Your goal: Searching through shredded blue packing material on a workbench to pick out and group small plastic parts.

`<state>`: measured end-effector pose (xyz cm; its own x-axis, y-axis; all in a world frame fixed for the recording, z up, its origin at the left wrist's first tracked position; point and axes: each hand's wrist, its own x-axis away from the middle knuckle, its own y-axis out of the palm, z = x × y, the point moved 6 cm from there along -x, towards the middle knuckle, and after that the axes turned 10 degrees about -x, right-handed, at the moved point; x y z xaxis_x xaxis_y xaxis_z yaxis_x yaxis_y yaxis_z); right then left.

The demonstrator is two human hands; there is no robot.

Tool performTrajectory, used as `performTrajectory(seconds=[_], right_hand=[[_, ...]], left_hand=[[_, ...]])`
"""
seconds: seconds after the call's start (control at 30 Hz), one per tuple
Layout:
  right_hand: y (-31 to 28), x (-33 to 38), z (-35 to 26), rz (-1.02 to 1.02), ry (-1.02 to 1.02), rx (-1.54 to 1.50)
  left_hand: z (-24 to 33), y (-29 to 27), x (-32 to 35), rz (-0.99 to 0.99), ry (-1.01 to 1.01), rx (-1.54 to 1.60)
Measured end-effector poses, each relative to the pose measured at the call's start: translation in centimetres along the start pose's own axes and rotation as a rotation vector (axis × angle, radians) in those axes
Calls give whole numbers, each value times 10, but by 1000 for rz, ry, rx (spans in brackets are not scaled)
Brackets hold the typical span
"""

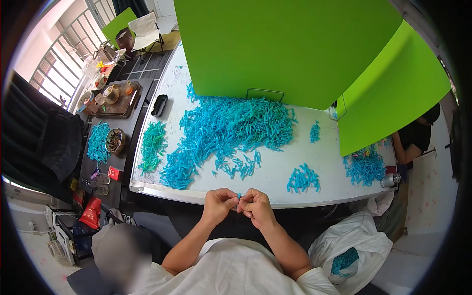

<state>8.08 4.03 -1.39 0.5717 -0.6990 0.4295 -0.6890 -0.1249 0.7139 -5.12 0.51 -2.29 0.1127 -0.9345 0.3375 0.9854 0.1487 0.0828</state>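
My left hand [219, 203] and my right hand [254, 205] meet just below the near edge of the white table [324, 162]. Both pinch one small blue plastic piece [239, 196] between their fingertips. A big heap of the same blue pieces [231, 129] covers the middle of the table. A smaller blue pile [303, 179] lies to the right of my hands. A green-tinted pile [152, 142] lies at the table's left end.
Green partition boards [295, 49] stand behind the heap. Another person [413, 137] sits at the right with a blue pile [365, 166]. A white bag holding blue pieces [351, 248] rests at my lower right. A dark side table [105, 147] at left carries trays, bowls and more pieces.
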Motion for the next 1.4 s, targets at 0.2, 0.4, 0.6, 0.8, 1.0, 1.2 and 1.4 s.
performTrajectory(seconds=[0.2, 0.4, 0.6, 0.8, 1.0, 1.2, 1.4], right_hand=[[-8, -1, -8, 121, 15, 10], [-31, 6, -2, 54, 142, 30], [-81, 14, -27, 391, -160, 232], [-126, 48, -132, 829, -771, 1034], [-139, 54, -134, 994, -672, 1024], [-117, 33, -89, 500, -413, -15], [-43, 2, -33, 72, -64, -478]], left_hand=[[3, 5, -2, 70, -72, 55], [14, 12, -9, 145, 273, -389], [30, 33, -14, 143, 220, -425], [65, -49, -45, 633, 379, -954], [65, -61, -84, 607, 552, -1274], [62, -59, -85, 459, 653, -1395], [65, -52, -53, 480, 501, -1374]])
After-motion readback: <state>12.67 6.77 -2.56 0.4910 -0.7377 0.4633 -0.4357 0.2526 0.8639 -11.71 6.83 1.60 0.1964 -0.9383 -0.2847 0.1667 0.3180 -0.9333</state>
